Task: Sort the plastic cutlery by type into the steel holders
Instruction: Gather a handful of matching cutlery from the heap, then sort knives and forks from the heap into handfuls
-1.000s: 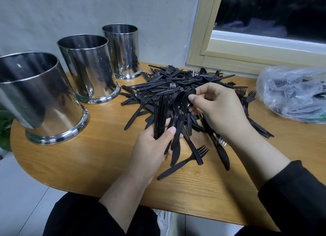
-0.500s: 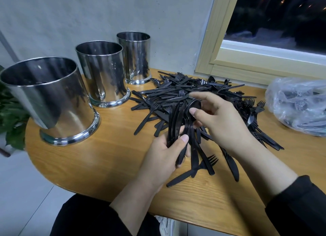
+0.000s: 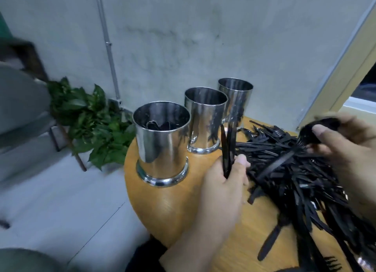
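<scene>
Three polished steel holders stand upright in a row along the table's left edge [image 3: 162, 206], running back toward the wall. The nearest holder [image 3: 162, 141] sits closest to the rounded front-left edge and has a few black pieces lying in its bottom; the middle holder [image 3: 205, 119] and the far holder [image 3: 236, 101] stand just behind it, their insides too dark to read. A tangled pile of black plastic cutlery [image 3: 295, 170], forks and knives among it, spreads over the table's right part.
</scene>
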{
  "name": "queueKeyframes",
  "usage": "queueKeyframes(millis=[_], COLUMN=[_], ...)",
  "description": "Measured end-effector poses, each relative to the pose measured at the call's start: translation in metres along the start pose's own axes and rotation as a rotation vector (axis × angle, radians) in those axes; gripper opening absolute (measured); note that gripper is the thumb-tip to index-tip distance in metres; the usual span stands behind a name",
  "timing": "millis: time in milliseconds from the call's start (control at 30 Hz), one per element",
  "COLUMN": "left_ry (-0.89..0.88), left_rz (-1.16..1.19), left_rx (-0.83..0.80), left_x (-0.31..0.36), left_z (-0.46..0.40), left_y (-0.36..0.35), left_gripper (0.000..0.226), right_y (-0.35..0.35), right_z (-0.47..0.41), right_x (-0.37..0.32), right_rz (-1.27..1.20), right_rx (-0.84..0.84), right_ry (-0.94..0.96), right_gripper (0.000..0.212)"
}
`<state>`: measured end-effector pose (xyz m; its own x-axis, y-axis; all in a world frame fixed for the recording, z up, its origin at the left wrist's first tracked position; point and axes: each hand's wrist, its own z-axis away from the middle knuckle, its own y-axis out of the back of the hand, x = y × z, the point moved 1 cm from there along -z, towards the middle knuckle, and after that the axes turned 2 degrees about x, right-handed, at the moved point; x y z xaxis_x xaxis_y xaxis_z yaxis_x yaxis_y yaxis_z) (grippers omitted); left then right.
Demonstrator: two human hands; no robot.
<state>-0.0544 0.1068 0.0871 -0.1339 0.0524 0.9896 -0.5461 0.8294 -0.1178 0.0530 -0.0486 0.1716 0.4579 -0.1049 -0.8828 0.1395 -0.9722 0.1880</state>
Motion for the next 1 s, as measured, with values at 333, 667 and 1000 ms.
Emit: queueKeyframes(millis=[333, 667, 1000], left_ry=[0.013, 0.069, 0.158], left_rz=[0.172, 0.120, -0.182], left_rx=[0.192, 0.065, -0.418], left_x=[0.069, 0.082, 0.091], left_z=[-0.013, -0.008, -0.060], left_y=[0.119, 0.147, 0.055], left_gripper=[0.031, 0.032, 0.028], right_y=[-0.166, -0.212, -0.119], right_z=[-0.055, -0.053, -0.043], right_x=[-0.075, -0.056, -0.059], right_rz=[-0.066, 0.494, -0.185], right_rx=[-0.169, -0.453, -0.660], right_ry=[0.271, 0.268, -0.150], right_gripper=[0.016, 0.042, 0.045])
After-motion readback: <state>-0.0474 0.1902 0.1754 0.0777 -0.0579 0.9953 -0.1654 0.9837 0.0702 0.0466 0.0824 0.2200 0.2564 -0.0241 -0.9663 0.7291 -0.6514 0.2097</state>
